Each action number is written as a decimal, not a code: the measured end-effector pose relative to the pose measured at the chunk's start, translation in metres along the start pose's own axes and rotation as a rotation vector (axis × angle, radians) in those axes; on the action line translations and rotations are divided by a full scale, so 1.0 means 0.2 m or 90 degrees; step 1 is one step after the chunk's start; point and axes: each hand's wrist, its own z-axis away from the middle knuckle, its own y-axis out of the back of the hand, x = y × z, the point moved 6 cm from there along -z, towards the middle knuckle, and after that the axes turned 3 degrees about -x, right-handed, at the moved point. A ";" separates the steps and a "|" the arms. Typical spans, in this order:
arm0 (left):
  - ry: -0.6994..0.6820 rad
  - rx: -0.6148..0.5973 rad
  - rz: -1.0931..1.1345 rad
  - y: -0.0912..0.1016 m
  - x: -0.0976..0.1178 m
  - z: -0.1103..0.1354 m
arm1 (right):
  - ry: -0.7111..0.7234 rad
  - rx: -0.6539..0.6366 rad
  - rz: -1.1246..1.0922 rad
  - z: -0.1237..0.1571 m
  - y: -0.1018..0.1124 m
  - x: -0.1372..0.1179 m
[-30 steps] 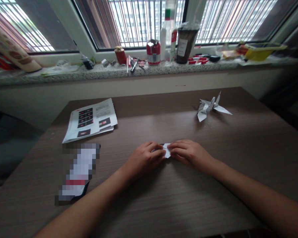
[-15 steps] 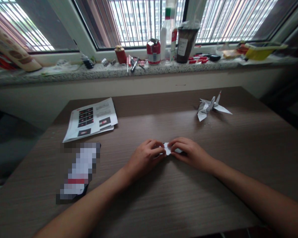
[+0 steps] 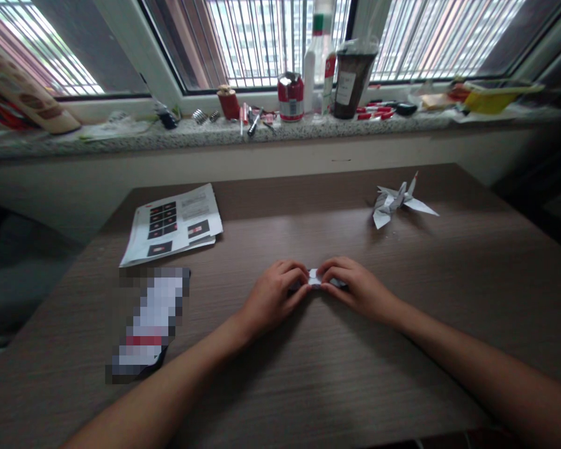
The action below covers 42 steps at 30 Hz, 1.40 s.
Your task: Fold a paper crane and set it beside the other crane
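A small folded piece of white paper (image 3: 315, 278) lies on the brown wooden table (image 3: 308, 374), mostly hidden under my fingers. My left hand (image 3: 273, 296) pinches its left end with curled fingers. My right hand (image 3: 355, 288) pinches and presses its right end, fingers curled over it. The two hands meet fingertip to fingertip at the table's middle.
A finished paper crane (image 3: 397, 201) stands at the back right. Printed sheets (image 3: 174, 223) lie at the back left, with a blurred-out flat object (image 3: 147, 324) in front of them. The stone windowsill (image 3: 121, 137) holds a red can (image 3: 290, 96), bottles, a dark cup (image 3: 350, 78) and pens.
Both hands have slid slightly away from me with the paper. The fingers have closed tighter, so less of the white paper shows.
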 end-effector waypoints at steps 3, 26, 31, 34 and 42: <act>0.007 0.000 0.013 0.00 0.00 -0.01 | -0.008 0.011 -0.010 -0.01 0.00 0.00; -0.149 -0.040 -0.225 0.00 0.03 0.05 | 0.133 -0.054 0.205 0.04 0.03 -0.02; -0.173 -0.071 -0.235 0.00 0.03 0.06 | 0.143 -0.057 0.207 0.03 0.04 -0.03; -0.164 -0.076 -0.243 0.00 0.03 0.06 | 0.144 -0.059 0.213 0.03 0.03 -0.03; -0.153 -0.071 -0.251 -0.01 0.03 0.06 | 0.163 -0.076 0.230 0.06 0.02 -0.02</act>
